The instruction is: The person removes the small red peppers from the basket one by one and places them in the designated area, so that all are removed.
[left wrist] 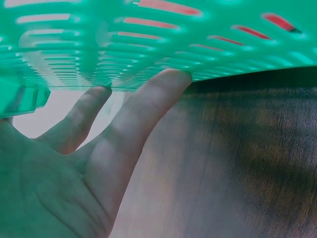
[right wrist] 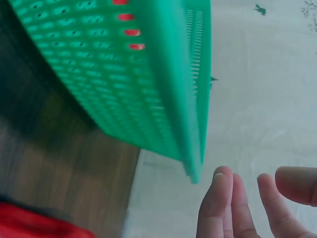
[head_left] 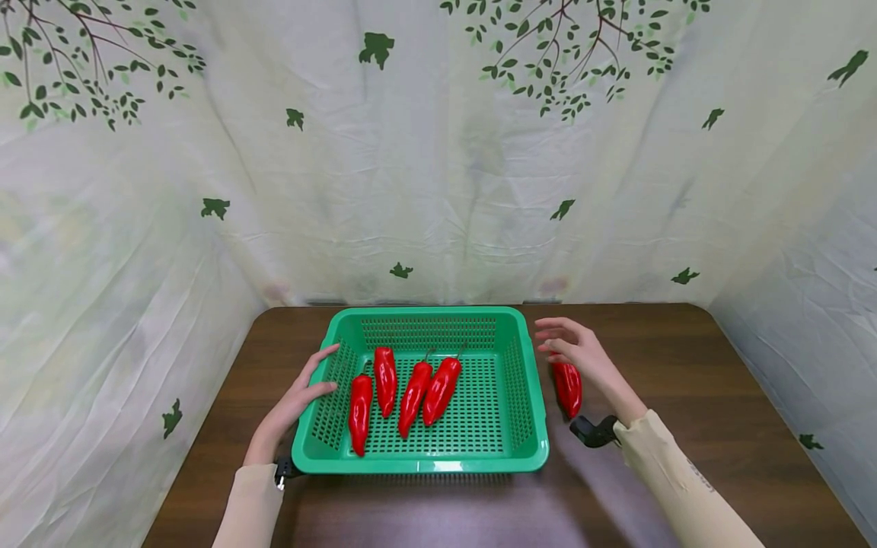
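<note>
The left hand (head_left: 294, 401), thumb and fingers straight and spread, touches the green basket's (head_left: 438, 465) left edge, four red peppers (head_left: 414, 399) lie from that side to its middle, and the right hand (head_left: 581, 352), fingers loosely bent and gripping nothing, hangs near a fifth pepper (head_left: 568, 392) beside its right edge.

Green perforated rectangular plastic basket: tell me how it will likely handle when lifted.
The green basket should feel light for its size, since slots riddle it. Its continuous rim suggests fairly stiff sides. The four glossy red elongated peppers inside, mostly left of centre, may slide if it tilts.
</note>
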{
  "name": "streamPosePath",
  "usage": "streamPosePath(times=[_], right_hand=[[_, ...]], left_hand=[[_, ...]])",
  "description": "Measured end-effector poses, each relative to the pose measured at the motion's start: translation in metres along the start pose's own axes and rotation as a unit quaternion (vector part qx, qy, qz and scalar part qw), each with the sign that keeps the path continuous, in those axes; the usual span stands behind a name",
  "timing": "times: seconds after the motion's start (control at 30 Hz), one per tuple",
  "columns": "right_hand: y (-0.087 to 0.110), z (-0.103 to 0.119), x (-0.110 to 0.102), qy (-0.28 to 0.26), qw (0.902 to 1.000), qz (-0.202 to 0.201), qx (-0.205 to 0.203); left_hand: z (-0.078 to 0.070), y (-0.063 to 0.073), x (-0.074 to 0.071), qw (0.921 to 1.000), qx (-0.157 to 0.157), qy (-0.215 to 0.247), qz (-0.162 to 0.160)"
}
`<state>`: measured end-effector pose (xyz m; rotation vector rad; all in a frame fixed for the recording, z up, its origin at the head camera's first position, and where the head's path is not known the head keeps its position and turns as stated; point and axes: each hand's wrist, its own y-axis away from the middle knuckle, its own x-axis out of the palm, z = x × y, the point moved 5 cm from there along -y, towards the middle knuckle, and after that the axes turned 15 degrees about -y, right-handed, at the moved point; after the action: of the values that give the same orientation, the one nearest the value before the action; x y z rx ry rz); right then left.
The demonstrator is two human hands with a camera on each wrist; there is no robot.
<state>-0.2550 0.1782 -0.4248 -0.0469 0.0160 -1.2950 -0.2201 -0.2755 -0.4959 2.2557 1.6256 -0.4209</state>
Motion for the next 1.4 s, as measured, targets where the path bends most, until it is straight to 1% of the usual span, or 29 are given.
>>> streamPosePath(times=[0.23, 0.47, 0.8, 1.0, 1.13, 1.23, 1.4], right_hand=[[-0.002, 0.008, 0.012, -0.015, 0.9996, 0.023, 0.008], [-0.004, 0.013, 0.023, -0.023, 0.9993, 0.026, 0.016], [-0.009, 0.016, 0.047, -0.038, 0.9967, 0.044, 0.056], [-0.014, 0.015, 0.061, -0.05, 0.9954, 0.055, 0.06], [-0.018, 0.013, 0.068, -0.046, 0.9954, 0.061, 0.057], [-0.02, 0.01, 0.074, -0.046, 0.9952, 0.061, 0.062], [-0.023, 0.004, 0.083, -0.048, 0.9942, 0.051, 0.081]], left_hand=[[0.0, 0.0, 0.0, 1.0, 0.003, 0.0, 0.0], [0.0, 0.0, 0.0, 1.0, 0.002, 0.001, 0.0], [0.001, 0.0, 0.0, 1.0, 0.003, 0.002, 0.001], [0.001, 0.0, 0.0, 1.0, 0.002, -0.003, -0.002], [0.001, 0.0, 0.0, 1.0, 0.001, -0.004, -0.004], [0.0, 0.0, 0.0, 1.0, -0.001, -0.003, -0.003], [0.0, 0.0, 0.0, 1.0, -0.002, -0.001, -0.002]])
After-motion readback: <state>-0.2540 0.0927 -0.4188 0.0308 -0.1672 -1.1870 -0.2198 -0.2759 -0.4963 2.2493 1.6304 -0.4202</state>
